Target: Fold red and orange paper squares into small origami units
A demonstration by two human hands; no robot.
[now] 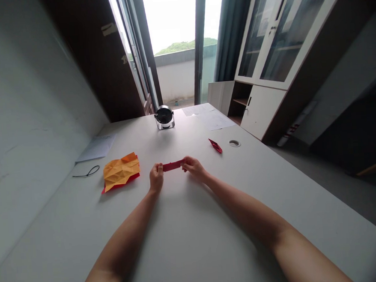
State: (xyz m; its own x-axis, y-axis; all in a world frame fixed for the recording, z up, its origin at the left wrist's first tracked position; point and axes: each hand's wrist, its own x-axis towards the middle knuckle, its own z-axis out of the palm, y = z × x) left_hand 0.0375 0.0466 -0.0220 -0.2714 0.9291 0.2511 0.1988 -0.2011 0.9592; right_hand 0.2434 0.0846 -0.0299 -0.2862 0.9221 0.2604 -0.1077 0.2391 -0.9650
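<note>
A narrow folded strip of red paper [172,165] is stretched level between my two hands, above the middle of the table. My left hand [156,176] is closed on its left end, thumb on top. The right end is pinched by my right hand [192,166]. To the left lie creased orange and red paper sheets [121,170], with many fold lines. A small folded red paper piece [215,146], pointed at its ends, rests to the right of my right hand.
On the white table [188,235] stand a small round fan-like device [164,117] at the back, white papers [217,119] at the back right, more papers [96,148] at left and a black cable tie [87,172]. A round cable hole [234,143] is at right.
</note>
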